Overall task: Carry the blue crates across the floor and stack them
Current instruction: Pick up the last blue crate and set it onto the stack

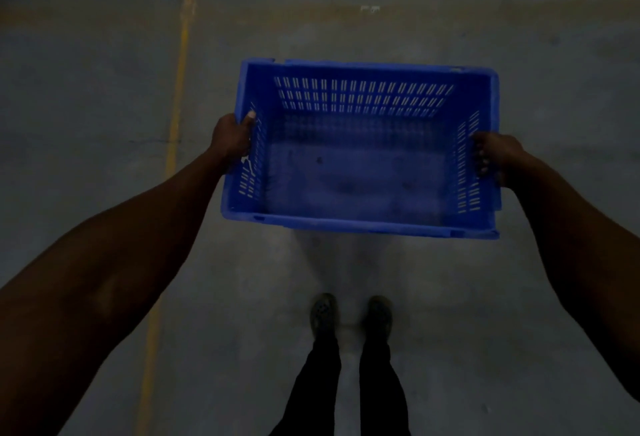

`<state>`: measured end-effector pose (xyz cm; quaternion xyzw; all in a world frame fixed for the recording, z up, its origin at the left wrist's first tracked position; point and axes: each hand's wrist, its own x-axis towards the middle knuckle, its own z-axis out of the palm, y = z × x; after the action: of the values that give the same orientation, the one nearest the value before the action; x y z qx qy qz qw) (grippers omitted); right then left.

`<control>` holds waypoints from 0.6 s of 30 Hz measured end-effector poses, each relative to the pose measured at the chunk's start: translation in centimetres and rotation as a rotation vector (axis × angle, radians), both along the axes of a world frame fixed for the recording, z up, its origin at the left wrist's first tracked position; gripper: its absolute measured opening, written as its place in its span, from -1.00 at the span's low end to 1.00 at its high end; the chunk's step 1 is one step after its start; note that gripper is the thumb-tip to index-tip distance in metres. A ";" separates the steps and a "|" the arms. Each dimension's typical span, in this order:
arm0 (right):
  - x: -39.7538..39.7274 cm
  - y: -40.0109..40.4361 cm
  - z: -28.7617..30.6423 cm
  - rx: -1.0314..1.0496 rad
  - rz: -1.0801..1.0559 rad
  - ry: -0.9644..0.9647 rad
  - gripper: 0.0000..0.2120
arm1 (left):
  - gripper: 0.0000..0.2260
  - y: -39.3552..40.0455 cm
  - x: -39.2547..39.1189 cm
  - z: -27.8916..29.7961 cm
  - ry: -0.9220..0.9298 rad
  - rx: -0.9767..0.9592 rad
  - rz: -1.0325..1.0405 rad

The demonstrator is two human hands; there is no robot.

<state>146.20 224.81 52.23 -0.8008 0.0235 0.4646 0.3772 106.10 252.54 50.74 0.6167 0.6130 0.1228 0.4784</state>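
One blue crate [360, 224] with slotted walls hangs in the air in front of me, open side up and empty. My left hand [232, 139] grips its left wall, thumb over the rim. My right hand [495, 155] grips the right wall, fingers curled inside. Both arms reach forward from the lower corners. No other crate is in view.
Below is a dim grey concrete floor [519, 297]. A yellow painted line [176, 103] runs from the top to the bottom on the left. My two shoes [351, 316] and dark trouser legs stand under the crate. A small white scrap [370, 8] lies far ahead.
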 end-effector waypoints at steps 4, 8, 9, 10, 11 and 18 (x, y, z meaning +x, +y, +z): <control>0.1 0.0 0.2 0.014 0.032 0.041 -0.67 | -0.71 0.2 0.2 -0.1 0.000 -0.006 0.020; 0.0 0.0 0.1 0.032 0.023 0.018 -0.68 | -0.66 0.1 -0.1 0.2 -0.082 -0.058 -0.005; 0.0 -0.1 0.1 0.041 0.026 0.020 -0.68 | -0.65 -0.1 -0.3 0.5 -0.133 -0.087 0.002; 0.2 -0.1 -0.1 0.050 0.032 0.031 -0.67 | -0.64 -0.2 -0.6 0.5 -0.189 -0.118 0.016; 0.3 -0.2 -0.3 0.055 0.042 0.037 -0.66 | -0.63 -0.2 -1.0 0.4 -0.238 -0.142 0.018; -1.0 -0.7 0.6 0.134 0.052 -0.014 -0.63 | -0.59 -1.7 -2.6 0.2 -0.194 -0.038 0.015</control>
<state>145.16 224.11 52.88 -0.7775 -0.0311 0.4689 0.4179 103.50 250.81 50.98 0.5881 0.5705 0.1738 0.5463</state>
